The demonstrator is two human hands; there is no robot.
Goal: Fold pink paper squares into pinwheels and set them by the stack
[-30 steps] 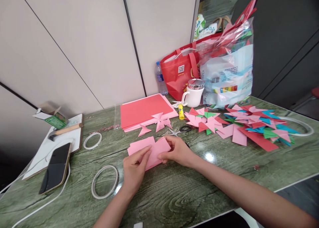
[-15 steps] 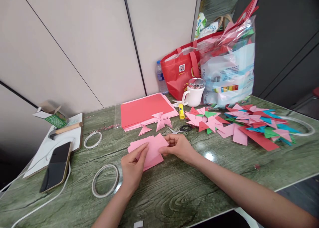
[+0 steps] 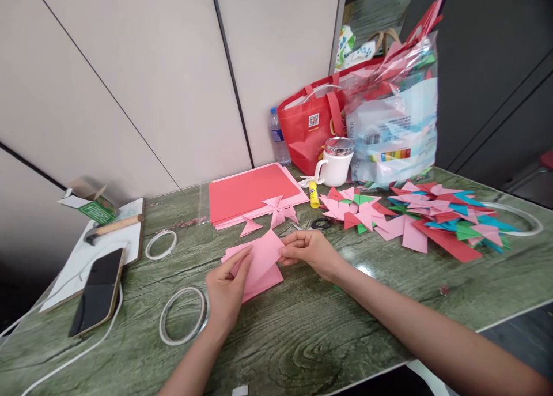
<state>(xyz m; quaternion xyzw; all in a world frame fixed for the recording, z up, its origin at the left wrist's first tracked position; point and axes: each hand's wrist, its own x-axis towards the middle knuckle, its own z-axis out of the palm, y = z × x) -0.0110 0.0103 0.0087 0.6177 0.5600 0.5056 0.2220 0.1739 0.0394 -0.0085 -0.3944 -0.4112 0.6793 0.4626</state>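
Between my two hands a sheet of pink paper (image 3: 265,256) is held tilted above a small stack of pink paper (image 3: 268,280) on the table. My left hand (image 3: 228,286) pinches the sheet's left side between thumb and fingers. At its right edge my right hand (image 3: 309,252) grips it with thumb and fingertips. Just beyond lie folded pink paper pieces (image 3: 281,212) and a pair of scissors (image 3: 320,223), partly hidden behind my right hand. A pile of red and pink sheets (image 3: 253,191) lies behind them.
Tape rolls (image 3: 183,316), a phone (image 3: 97,292) and a hammer (image 3: 113,227) are on the left. A glue stick (image 3: 313,194), a lidded white mug (image 3: 337,164), a red bag (image 3: 302,134) and a plastic bag (image 3: 393,131) stand behind. Folded paper stars (image 3: 356,208) lie to the right.
The pink sheet has shifted slightly and turned between my hands, showing more of its face. My right hand's fingers have straightened along its edge, and my left hand moved slightly left.
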